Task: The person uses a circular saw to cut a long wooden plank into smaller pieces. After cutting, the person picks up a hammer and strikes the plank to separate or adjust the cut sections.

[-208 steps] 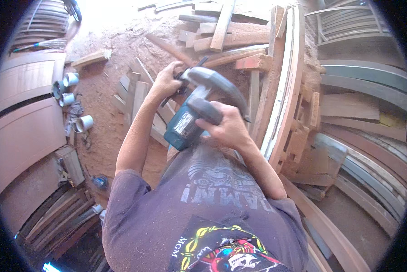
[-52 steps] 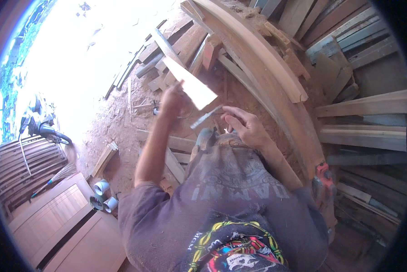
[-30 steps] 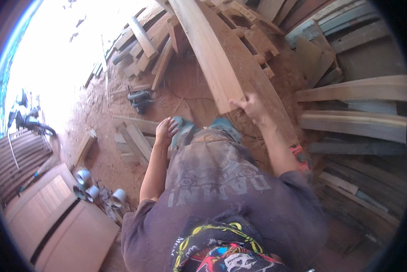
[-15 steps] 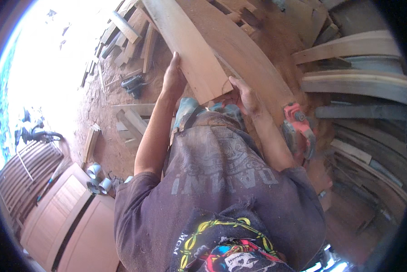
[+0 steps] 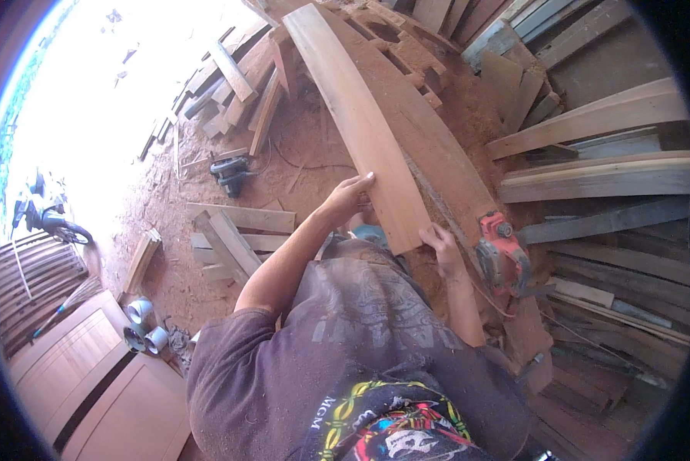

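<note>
A long, flat wooden board [image 5: 360, 115] slants away from me, its near end close to my waist. My left hand [image 5: 349, 196] grips its left edge, thumb on the upper face and the other fingers hidden beneath. At the near right corner, my right hand [image 5: 442, 244] pinches the board. Under and to the right of it lies a wide, dusty plank [image 5: 437, 142] on the workbench. A red and grey power planer [image 5: 503, 253] sits on that plank, just right of my right hand.
Stacked boards [image 5: 606, 180] fill the right side. Wood offcuts [image 5: 233, 238] and a dark power tool [image 5: 230, 173] lie on the dusty floor at left. Door panels [image 5: 122, 384] and pale round pipes or rolls [image 5: 147, 326] are at lower left. A motorbike [image 5: 49, 211] stands farther off.
The board's near end has come down and to the right in view, and its far end now shows. Both hands moved with it, still holding it; the view has shifted too.
</note>
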`<action>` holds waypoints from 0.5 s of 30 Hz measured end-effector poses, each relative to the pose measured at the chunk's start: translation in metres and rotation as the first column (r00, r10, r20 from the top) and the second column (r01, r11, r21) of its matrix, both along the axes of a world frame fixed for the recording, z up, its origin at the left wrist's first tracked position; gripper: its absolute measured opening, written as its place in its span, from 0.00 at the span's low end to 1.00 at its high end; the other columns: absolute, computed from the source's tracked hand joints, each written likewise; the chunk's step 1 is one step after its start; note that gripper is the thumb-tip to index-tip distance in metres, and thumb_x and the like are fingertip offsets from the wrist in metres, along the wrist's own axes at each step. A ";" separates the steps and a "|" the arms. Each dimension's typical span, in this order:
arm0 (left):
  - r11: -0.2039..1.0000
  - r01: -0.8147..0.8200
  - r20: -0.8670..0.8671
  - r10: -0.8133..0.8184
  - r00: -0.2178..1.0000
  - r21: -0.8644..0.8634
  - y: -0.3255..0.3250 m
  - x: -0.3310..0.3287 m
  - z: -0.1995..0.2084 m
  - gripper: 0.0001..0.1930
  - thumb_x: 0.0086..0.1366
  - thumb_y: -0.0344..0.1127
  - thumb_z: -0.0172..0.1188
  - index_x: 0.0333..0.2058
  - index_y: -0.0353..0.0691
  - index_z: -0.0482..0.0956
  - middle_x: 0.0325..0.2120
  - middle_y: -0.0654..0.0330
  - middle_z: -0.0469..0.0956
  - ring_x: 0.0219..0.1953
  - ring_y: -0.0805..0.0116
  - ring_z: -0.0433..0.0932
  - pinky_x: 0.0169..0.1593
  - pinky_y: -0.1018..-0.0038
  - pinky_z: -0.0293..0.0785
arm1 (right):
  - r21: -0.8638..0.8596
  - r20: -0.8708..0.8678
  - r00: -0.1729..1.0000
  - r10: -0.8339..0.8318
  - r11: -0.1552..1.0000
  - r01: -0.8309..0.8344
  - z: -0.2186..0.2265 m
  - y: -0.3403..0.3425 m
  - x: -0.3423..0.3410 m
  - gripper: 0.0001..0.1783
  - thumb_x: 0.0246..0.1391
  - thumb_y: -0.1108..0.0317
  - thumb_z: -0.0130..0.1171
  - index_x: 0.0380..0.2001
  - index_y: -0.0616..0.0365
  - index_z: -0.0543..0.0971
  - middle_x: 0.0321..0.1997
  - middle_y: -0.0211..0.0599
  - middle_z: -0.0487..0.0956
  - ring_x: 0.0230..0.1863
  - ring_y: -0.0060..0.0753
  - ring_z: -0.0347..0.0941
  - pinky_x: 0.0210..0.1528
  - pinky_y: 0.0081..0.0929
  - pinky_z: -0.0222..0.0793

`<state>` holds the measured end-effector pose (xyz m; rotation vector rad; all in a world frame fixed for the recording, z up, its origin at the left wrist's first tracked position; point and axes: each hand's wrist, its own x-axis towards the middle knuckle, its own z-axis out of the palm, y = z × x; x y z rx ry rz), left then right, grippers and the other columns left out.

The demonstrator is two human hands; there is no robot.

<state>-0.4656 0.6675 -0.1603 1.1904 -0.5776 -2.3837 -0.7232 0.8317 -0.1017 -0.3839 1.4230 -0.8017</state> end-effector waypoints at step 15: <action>0.797 -0.450 -0.202 0.557 0.805 0.402 -0.091 -0.029 -0.031 0.36 0.78 0.73 0.47 0.49 0.40 0.78 0.38 0.59 0.79 0.48 0.56 0.78 0.63 0.51 0.73 | -0.199 -0.787 0.612 0.076 0.908 -0.369 0.070 0.075 0.066 0.34 0.60 0.66 0.74 0.69 0.56 0.79 0.61 0.53 0.85 0.62 0.50 0.82 0.67 0.39 0.77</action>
